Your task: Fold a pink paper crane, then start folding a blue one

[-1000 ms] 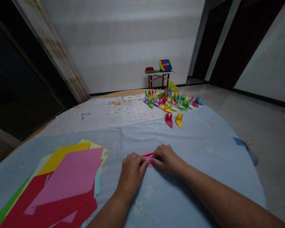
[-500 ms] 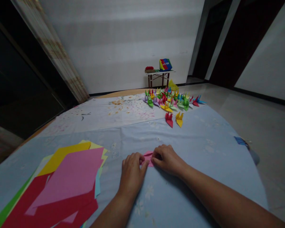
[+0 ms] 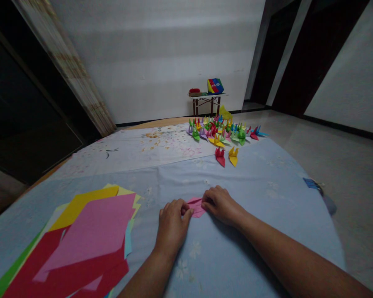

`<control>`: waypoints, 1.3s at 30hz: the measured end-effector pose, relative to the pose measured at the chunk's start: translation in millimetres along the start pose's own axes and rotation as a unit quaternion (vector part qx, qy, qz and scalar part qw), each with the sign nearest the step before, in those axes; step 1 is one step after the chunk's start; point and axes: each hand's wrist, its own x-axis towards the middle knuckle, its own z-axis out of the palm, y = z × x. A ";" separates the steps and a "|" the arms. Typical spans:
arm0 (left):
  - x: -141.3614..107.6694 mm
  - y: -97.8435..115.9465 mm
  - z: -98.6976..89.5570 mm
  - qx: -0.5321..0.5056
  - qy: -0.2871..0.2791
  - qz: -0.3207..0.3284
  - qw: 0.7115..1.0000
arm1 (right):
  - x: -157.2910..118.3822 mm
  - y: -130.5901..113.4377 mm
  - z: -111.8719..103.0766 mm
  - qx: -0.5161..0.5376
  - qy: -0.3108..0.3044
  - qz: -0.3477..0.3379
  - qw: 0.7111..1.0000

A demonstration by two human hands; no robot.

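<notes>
A small folded piece of pink paper (image 3: 196, 207) lies on the light blue tablecloth in front of me, creased across its middle. At its left end, my left hand (image 3: 173, 221) pinches the edge between thumb and fingers. My right hand (image 3: 221, 205) is closed on the right end, thumb against the fingertips. Both ends of the paper are partly hidden by my fingers, and its middle shows between the hands.
Coloured paper sheets (image 3: 90, 227) are stacked at the left. Many folded paper cranes (image 3: 216, 131) crowd the far right of the table, with a red crane (image 3: 220, 157) and a yellow crane (image 3: 233, 156) nearer. A small stand (image 3: 207, 96) by the wall holds a colourful box.
My right hand has shifted slightly right and away from me along the pink paper, so more of its middle shows. My left hand stays nearly in place.
</notes>
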 end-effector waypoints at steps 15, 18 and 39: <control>-0.4 2.4 0.2 0.011 0.004 -0.011 1.000 | 0.9 -16.5 4.8 -0.028 0.028 0.018 0.999; -0.7 2.2 -4.1 0.019 0.001 -0.019 1.000 | 2.4 -13.5 5.4 -0.022 0.013 0.041 0.999; -29.5 25.8 0.3 0.221 -0.056 0.130 0.965 | 3.8 -16.4 1.8 -0.048 0.002 0.056 0.997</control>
